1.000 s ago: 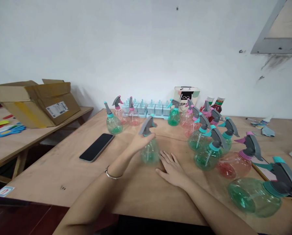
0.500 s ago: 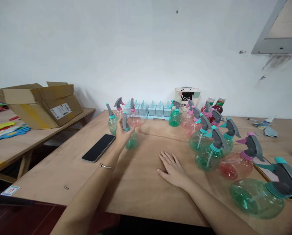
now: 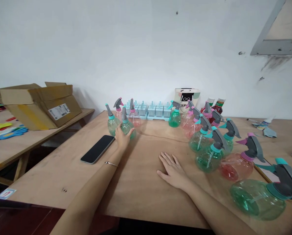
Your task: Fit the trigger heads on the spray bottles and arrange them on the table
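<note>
My left hand (image 3: 122, 137) is wrapped around the near side of a green spray bottle (image 3: 129, 125) with a grey trigger head, thumb on its right and fingers on its left. The bottle stands upright on the table. Close beside it are another green spray bottle (image 3: 113, 122) on the left and a pink spray bottle (image 3: 135, 119) just behind; a second pink spray bottle (image 3: 117, 112) is partly hidden. My right hand (image 3: 172, 169) lies flat on the wood, fingers spread, holding nothing. To its right, the nearest bottle is a green spray bottle (image 3: 208, 160).
A black phone (image 3: 98, 149) lies left of my left forearm. Light-blue popsicle moulds (image 3: 159, 111) and a paper bag (image 3: 187, 98) stand by the wall. Several green and pink spray bottles (image 3: 236, 164) line the right side. A cardboard box (image 3: 48, 106) sits on the left table.
The held green spray bottle has moved back, up against the other bottles. My left hand has slid from its neck down to its body. My right hand stays put.
</note>
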A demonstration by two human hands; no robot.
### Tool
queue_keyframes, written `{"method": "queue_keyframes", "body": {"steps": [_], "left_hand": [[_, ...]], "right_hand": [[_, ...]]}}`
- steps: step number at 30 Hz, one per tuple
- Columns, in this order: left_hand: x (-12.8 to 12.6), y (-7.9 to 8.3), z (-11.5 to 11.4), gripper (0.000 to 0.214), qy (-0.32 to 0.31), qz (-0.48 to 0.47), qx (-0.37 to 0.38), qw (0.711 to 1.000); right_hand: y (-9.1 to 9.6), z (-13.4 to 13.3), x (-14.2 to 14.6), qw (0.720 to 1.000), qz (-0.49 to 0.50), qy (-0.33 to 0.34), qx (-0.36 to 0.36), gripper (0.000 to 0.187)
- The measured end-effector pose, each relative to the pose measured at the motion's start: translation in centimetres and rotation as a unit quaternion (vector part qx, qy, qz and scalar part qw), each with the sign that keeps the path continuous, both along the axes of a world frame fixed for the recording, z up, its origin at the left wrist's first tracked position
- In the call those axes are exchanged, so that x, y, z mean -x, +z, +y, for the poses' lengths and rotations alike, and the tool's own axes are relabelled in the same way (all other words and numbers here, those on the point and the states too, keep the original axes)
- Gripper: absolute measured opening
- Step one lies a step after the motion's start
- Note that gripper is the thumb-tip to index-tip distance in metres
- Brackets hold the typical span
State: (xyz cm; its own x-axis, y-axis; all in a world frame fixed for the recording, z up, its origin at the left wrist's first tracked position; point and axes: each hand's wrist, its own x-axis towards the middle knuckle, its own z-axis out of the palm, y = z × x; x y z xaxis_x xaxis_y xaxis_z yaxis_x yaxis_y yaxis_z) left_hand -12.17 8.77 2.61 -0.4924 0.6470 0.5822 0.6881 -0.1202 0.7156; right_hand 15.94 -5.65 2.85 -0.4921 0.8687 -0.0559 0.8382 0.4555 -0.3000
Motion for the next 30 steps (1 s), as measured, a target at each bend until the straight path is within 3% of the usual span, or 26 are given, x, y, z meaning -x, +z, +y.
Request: {"method": "queue_keyframes", "body": {"steps": [8, 13, 15, 17, 19, 21, 23, 25, 27, 30], "left_hand": [[-1.4, -0.1, 2.9, 0.078, 0.065, -0.014, -0.043, 0.997], [-1.9, 0.0, 2.8, 0.080, 0.100, -0.008, -0.046, 0.994], [-2.2, 0.2, 2.2, 0.079, 0.108, -0.010, -0.103, 0.989], [-2.9, 0.7, 1.7, 0.070, 0.083, 0.003, -0.202, 0.976], [-4.6, 1.7, 1.3, 0.058, 0.016, 0.036, -0.287, 0.957], [-7.3, 3.0, 1.4, 0.051, -0.063, 0.069, -0.316, 0.944], [-10.9, 4.2, 2.3, 0.051, -0.129, 0.079, -0.281, 0.948], [-15.0, 5.3, 3.9, 0.056, -0.174, 0.071, -0.199, 0.962], [-19.1, 6.2, 5.8, 0.072, -0.167, 0.028, -0.084, 0.982], [-23.9, 7.0, 8.6, 0.095, -0.160, -0.019, 0.041, 0.986]], "right_hand": [[0.0, 0.0, -0.1, 1.000, 0.006, -0.003, 0.001, 0.069], [0.3, -0.2, 0.0, 1.000, 0.011, -0.003, 0.008, 0.070], [0.5, -0.2, 0.0, 1.000, 0.007, -0.005, 0.012, 0.070], [0.5, -0.2, 0.1, 1.000, 0.006, -0.005, 0.014, 0.070], [0.4, -0.2, 0.1, 1.000, 0.012, -0.004, 0.011, 0.070], [0.2, -0.1, 0.0, 1.000, 0.022, -0.004, 0.007, 0.070], [0.0, -0.1, 0.0, 0.999, 0.032, -0.004, 0.002, 0.070], [-0.2, -0.1, -0.1, 0.999, 0.040, -0.002, 0.001, 0.070], [-0.3, 0.0, -0.2, 0.999, 0.044, 0.001, 0.002, 0.071], [-0.4, 0.1, -0.2, 0.999, 0.046, 0.007, 0.005, 0.073]]}}
